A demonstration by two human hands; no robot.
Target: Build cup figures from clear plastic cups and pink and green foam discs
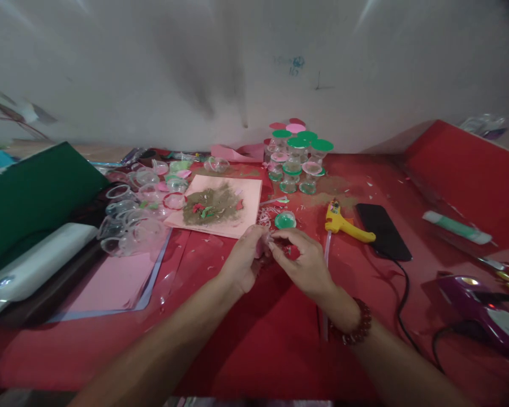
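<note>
Above the middle of the red table, my left hand (242,257) is closed round a small, clear, pinkish plastic cup (263,246). Fingertips of my right hand (303,261) pinch at the cup's right side, and a beaded bracelet (358,322) circles that wrist. Much of the cup is hidden by the fingers. Just beyond the hands lies a small cup with a green disc (285,220), beside some pale paper shreds (266,216). To the right of my right hand rests a yellow glue gun (348,227) with a glue stick (327,254) sticking out.
Stacked cups with green and pink discs (297,155) stand near the wall. Loose clear cups (142,217) are heaped left, by pink paper sheets (114,280). Brown powder (214,204) covers a pale board (244,192). A black phone (384,230) and purple device (470,308) lie right.
</note>
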